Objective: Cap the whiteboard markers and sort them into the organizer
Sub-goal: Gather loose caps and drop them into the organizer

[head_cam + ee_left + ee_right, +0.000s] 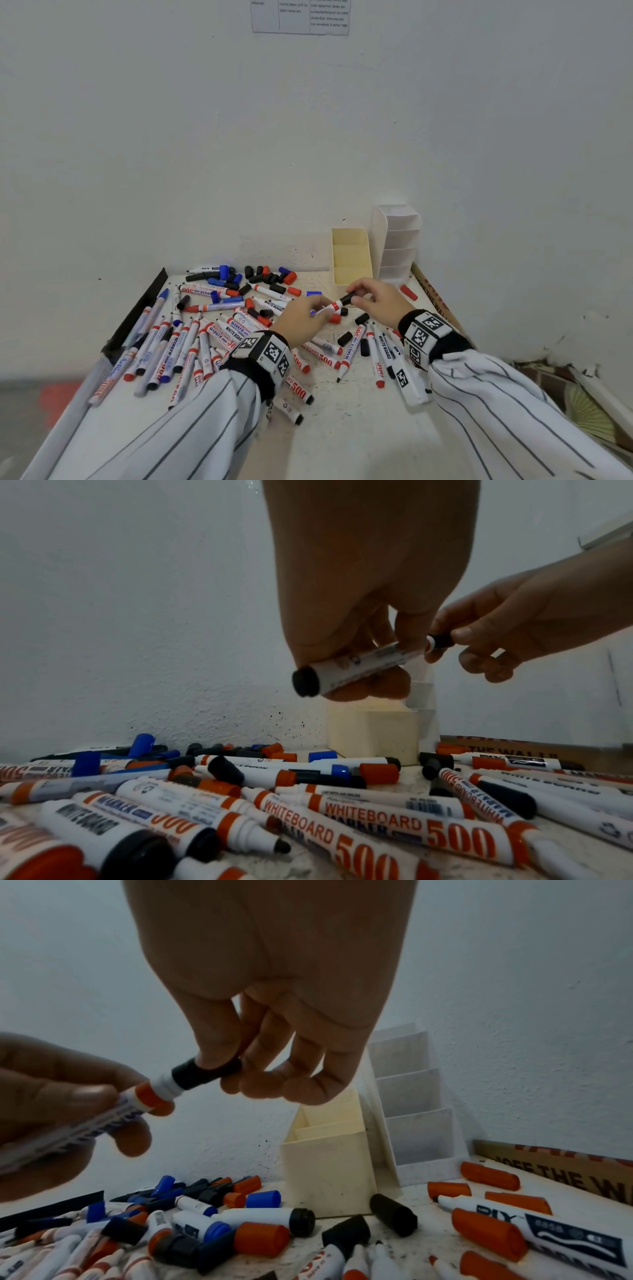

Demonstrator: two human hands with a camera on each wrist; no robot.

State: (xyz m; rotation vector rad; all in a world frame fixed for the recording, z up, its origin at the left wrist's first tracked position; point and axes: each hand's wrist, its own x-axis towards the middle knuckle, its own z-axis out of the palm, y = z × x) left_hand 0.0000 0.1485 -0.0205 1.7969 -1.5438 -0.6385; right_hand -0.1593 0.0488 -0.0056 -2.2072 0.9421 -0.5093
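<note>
My left hand (305, 317) grips a white whiteboard marker (330, 306) with an orange band and a black end plug (304, 682), held above the table. My right hand (373, 297) pinches a black cap (347, 298) that sits over the marker's tip end (202, 1074); the white neck still shows between cap and band. A cream organizer (351, 255) with dividers and a white tiered organizer (399, 240) stand at the back right against the wall, both without markers in them.
Several uncapped markers (178, 346) lie scattered over the white table (342, 428), left and centre. Loose black, blue and orange caps (267, 274) pile at the back. More markers (380, 349) lie under my right wrist. A cardboard strip (435, 298) edges the right side.
</note>
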